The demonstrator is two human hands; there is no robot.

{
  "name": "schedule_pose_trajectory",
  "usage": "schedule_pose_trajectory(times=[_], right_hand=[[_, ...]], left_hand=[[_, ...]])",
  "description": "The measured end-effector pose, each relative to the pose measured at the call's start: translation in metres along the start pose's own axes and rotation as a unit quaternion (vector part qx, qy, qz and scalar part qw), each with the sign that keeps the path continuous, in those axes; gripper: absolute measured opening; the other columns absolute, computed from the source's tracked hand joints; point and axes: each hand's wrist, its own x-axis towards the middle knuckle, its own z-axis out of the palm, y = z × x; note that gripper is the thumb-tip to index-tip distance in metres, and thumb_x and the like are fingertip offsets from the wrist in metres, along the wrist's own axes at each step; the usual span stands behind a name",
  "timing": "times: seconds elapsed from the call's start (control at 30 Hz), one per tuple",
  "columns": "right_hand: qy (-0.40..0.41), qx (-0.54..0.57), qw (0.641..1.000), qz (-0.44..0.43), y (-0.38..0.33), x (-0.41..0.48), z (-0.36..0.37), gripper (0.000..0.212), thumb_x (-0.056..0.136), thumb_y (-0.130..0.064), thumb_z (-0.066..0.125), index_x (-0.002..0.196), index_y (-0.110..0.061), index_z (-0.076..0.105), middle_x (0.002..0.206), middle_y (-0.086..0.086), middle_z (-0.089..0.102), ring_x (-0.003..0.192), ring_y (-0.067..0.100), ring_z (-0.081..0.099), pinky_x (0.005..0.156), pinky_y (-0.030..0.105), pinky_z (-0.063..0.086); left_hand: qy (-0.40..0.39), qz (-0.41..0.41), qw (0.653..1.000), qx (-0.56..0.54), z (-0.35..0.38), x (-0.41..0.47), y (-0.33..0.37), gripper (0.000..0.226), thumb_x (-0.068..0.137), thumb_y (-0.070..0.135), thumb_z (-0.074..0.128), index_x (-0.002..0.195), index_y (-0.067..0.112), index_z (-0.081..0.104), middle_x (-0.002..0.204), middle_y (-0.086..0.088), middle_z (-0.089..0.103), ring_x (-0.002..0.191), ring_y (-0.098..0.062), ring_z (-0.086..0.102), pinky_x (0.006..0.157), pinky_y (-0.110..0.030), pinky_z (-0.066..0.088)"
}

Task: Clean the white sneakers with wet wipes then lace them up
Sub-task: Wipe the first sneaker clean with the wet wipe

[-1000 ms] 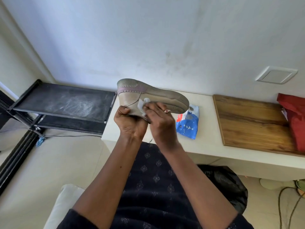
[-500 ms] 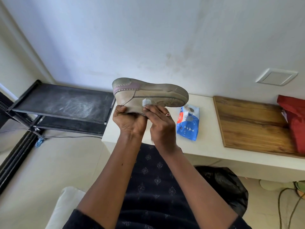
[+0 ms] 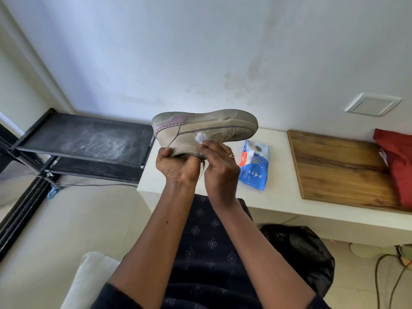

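Note:
A dirty off-white sneaker [image 3: 214, 128] with a pink heel patch is held upside down in the air, sole up, toe pointing right. My left hand [image 3: 176, 166] grips its opening edge from below, near the heel. My right hand [image 3: 219, 168] pinches a small white wet wipe [image 3: 200, 137] and presses it against the shoe's side; the fingers are motion-blurred. A loose lace end hangs between my two hands. The blue wet wipe pack [image 3: 254, 168] lies on the white bench [image 3: 278, 197] just right of my hands.
A wooden board [image 3: 338, 166] lies on the bench to the right, with a red bag [image 3: 396, 163] at its far end. A black shoe rack [image 3: 84, 141] stands at left. A black plastic bag [image 3: 298, 255] sits on the floor under the bench, cables at far right.
The shoe has tipped so its side faces me more. My right hand has slid the wipe rightward along the shoe's side, from near the heel to the middle.

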Motion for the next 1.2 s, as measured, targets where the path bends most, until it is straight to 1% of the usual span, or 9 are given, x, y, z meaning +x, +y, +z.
schedule_pose_trajectory(times=[0.1, 0.17, 0.27, 0.5, 0.57, 0.7, 0.9, 1.07, 1.2], right_hand=[[-0.004, 0.026, 0.999, -0.023, -0.004, -0.010, -0.002, 0.024, 0.082, 0.003, 0.049, 0.083, 0.003, 0.073, 0.092, 0.012, 0.071, 0.090, 0.022, 0.062, 0.079, 0.034, 0.052], [-0.012, 0.031, 0.998, -0.052, 0.001, -0.012, -0.006, 0.024, 0.081, 0.006, 0.048, 0.085, 0.004, 0.072, 0.093, 0.013, 0.071, 0.090, 0.024, 0.062, 0.080, 0.033, 0.052], [-0.016, 0.024, 0.997, -0.073, 0.015, -0.008, -0.011, 0.030, 0.083, 0.005, 0.042, 0.087, 0.006, 0.072, 0.092, 0.014, 0.071, 0.091, 0.023, 0.058, 0.081, 0.031, 0.051], [0.011, -0.062, 0.998, 0.017, 0.033, 0.007, -0.005, 0.044, 0.074, 0.013, 0.034, 0.099, 0.007, 0.069, 0.102, 0.018, 0.068, 0.097, 0.029, 0.058, 0.092, 0.028, 0.043], [0.020, -0.045, 0.999, 0.022, 0.022, 0.005, -0.004, 0.040, 0.074, 0.011, 0.036, 0.096, 0.006, 0.070, 0.099, 0.017, 0.069, 0.095, 0.027, 0.059, 0.089, 0.028, 0.045], [-0.011, 0.001, 0.999, -0.047, 0.009, -0.008, -0.005, 0.032, 0.083, 0.005, 0.040, 0.093, 0.006, 0.071, 0.096, 0.015, 0.070, 0.090, 0.028, 0.062, 0.083, 0.033, 0.051], [-0.055, -0.038, 0.990, -0.126, 0.031, 0.003, -0.005, 0.032, 0.093, 0.003, 0.038, 0.100, 0.007, 0.068, 0.103, 0.017, 0.068, 0.094, 0.032, 0.062, 0.086, 0.038, 0.051], [0.000, -0.093, 0.995, -0.038, 0.057, 0.028, -0.015, 0.048, 0.065, 0.014, 0.031, 0.095, 0.008, 0.069, 0.098, 0.017, 0.068, 0.096, 0.026, 0.053, 0.084, 0.033, 0.045], [0.079, -0.052, 0.982, 0.161, 0.074, 0.030, -0.026, 0.032, 0.077, 0.013, 0.052, 0.096, -0.004, 0.073, 0.094, 0.008, 0.072, 0.080, 0.021, 0.065, 0.073, 0.011, 0.042]], left_hand=[[0.021, 0.013, 1.000, 0.016, -0.003, 0.005, 0.002, 0.042, 0.054, 0.012, 0.035, 0.088, -0.001, 0.057, 0.070, -0.014, 0.062, 0.069, -0.029, 0.059, 0.070, -0.032, 0.052], [0.029, 0.012, 0.999, 0.013, -0.004, 0.005, 0.002, 0.044, 0.054, 0.012, 0.037, 0.091, -0.001, 0.056, 0.077, -0.015, 0.061, 0.079, -0.029, 0.054, 0.081, -0.034, 0.046], [0.031, 0.009, 0.999, -0.012, -0.005, 0.004, 0.002, 0.041, 0.054, 0.011, 0.037, 0.086, 0.000, 0.059, 0.073, -0.017, 0.065, 0.082, -0.031, 0.056, 0.081, -0.042, 0.044], [0.016, -0.006, 1.000, -0.018, -0.002, -0.001, -0.002, 0.040, 0.054, 0.010, 0.038, 0.087, 0.005, 0.060, 0.086, -0.015, 0.064, 0.089, -0.031, 0.057, 0.094, -0.046, 0.040], [0.013, -0.010, 1.000, -0.024, -0.001, 0.000, -0.001, 0.041, 0.054, 0.010, 0.038, 0.087, 0.004, 0.060, 0.082, -0.017, 0.065, 0.088, -0.031, 0.057, 0.088, -0.047, 0.042], [0.014, -0.009, 1.000, -0.020, -0.007, -0.002, 0.004, 0.044, 0.054, 0.011, 0.037, 0.089, -0.003, 0.059, 0.076, -0.019, 0.065, 0.086, -0.033, 0.056, 0.078, -0.046, 0.043], [0.026, -0.005, 1.000, -0.013, -0.009, -0.004, 0.000, 0.043, 0.053, 0.011, 0.036, 0.088, 0.000, 0.060, 0.082, -0.017, 0.065, 0.086, -0.032, 0.057, 0.086, -0.045, 0.044], [0.007, -0.006, 1.000, -0.028, -0.009, -0.008, 0.000, 0.034, 0.054, 0.009, 0.036, 0.071, 0.004, 0.066, 0.076, -0.013, 0.068, 0.082, -0.030, 0.060, 0.081, -0.046, 0.045], [-0.010, 0.003, 1.000, -0.019, -0.011, -0.008, 0.006, 0.035, 0.054, 0.010, 0.035, 0.059, 0.004, 0.069, 0.073, -0.011, 0.069, 0.078, -0.028, 0.063, 0.079, -0.043, 0.047]])
